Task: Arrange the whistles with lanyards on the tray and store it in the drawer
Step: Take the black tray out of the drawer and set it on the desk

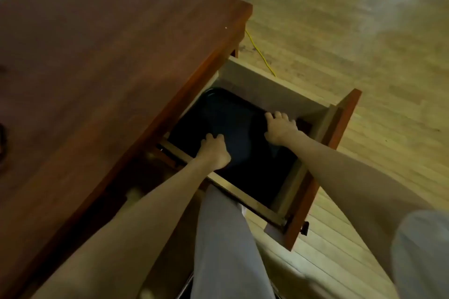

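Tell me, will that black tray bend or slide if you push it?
Probably stiff: the black tray lies flat with a raised rim and shows no sag between the left hand and the right hand. It likely slides easily, since its surface looks smooth and glossy. Being wide, it probably handles best with both hands inside the drawer.

Bare forearms [136, 221]; light grey trousers [218, 238]; grey short sleeve [422, 250], right.

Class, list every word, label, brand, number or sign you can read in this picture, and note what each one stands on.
None: no readable text shows on the black tray, the drawer, the desk top or the floor. The dark object at the desk's left edge is cut off and blurred.
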{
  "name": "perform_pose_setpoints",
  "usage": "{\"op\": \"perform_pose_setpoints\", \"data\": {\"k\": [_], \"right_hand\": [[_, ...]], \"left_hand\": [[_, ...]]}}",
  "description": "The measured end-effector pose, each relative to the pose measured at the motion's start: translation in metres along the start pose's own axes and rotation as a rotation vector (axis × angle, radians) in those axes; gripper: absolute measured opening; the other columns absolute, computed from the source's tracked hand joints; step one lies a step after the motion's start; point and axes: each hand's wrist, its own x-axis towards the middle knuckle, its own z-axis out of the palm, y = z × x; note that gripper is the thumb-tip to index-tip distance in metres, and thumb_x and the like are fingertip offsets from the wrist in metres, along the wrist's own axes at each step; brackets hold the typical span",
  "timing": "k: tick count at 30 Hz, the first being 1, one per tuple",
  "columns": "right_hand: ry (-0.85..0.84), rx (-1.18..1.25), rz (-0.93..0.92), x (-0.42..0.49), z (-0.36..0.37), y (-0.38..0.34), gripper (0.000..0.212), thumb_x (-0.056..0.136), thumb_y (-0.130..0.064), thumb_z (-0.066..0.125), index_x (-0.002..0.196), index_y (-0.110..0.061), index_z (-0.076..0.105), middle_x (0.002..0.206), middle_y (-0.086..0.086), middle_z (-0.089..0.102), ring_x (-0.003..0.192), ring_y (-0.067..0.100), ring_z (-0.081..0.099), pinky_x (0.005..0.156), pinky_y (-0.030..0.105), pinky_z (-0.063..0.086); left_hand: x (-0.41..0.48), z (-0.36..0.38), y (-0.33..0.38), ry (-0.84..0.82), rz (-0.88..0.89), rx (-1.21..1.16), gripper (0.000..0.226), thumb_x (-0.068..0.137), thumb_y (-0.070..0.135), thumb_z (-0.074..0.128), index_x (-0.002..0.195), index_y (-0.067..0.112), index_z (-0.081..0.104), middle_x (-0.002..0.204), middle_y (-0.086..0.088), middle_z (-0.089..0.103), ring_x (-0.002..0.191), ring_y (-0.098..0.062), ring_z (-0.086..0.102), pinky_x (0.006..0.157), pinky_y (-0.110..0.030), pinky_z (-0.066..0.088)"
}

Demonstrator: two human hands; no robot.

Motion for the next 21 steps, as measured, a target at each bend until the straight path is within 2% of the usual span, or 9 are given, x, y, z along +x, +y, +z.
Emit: {"op": "perform_pose_setpoints", "data": {"k": [6,8,11,16,19,21], "right_hand": [[-0.074,0.096,0.122,0.02,0.012,0.013,0.075,0.095,-0.024,0.049,0.151,-0.013,0.0,0.155,0.015,0.012,0.144,0.035,0.01,0.115,0.056,0.013],[-0.078,0.123,0.144,0.024,0.014,0.012,0.074,0.094,-0.021,0.05,0.15,-0.01,0.003,0.153,0.017,0.016,0.142,0.037,0.014,0.114,0.056,0.016],[0.005,0.116,0.152,0.031,0.016,0.009,0.063,0.091,-0.015,0.051,0.144,-0.006,0.019,0.145,0.021,0.027,0.135,0.039,0.027,0.108,0.054,0.027],[0.08,0.079,0.159,0.037,0.018,0.014,0.054,0.089,-0.012,0.055,0.137,-0.006,0.031,0.138,0.022,0.035,0.129,0.038,0.033,0.103,0.049,0.034],[0.087,0.064,0.156,0.037,0.021,0.014,0.057,0.088,-0.012,0.056,0.138,-0.007,0.03,0.137,0.022,0.034,0.128,0.039,0.034,0.102,0.049,0.035],[0.07,0.045,0.163,0.037,0.023,0.011,0.059,0.088,-0.014,0.055,0.139,-0.007,0.027,0.138,0.021,0.032,0.128,0.038,0.032,0.102,0.05,0.034]], "left_hand": [[0.017,0.023,-0.004,0.087,0.061,0.12,0.045,0.089,0.019,0.055,0.132,0.009,0.042,0.134,-0.015,0.04,0.123,-0.034,0.039,0.094,-0.042,0.043],[0.02,0.027,-0.002,0.087,0.077,0.17,0.046,0.09,0.02,0.054,0.133,0.01,0.042,0.136,-0.014,0.04,0.125,-0.033,0.038,0.094,-0.042,0.043],[0.026,0.031,-0.002,0.063,0.047,0.277,0.048,0.09,0.022,0.053,0.134,0.008,0.04,0.137,-0.015,0.038,0.126,-0.034,0.037,0.096,-0.042,0.041],[0.033,0.034,-0.007,-0.053,-0.244,0.406,0.067,0.088,0.028,0.051,0.142,-0.002,0.023,0.144,-0.025,0.03,0.132,-0.04,0.032,0.112,-0.051,0.022],[0.035,0.039,-0.002,-0.078,-0.269,0.443,0.077,0.089,0.031,0.047,0.146,-0.004,0.008,0.142,-0.028,0.035,0.132,-0.042,0.035,0.113,-0.061,0.008],[0.036,0.043,0.003,-0.097,-0.272,0.445,0.082,0.09,0.031,0.045,0.147,-0.002,-0.005,0.14,-0.03,0.039,0.131,-0.044,0.037,0.113,-0.064,0.004]]}}
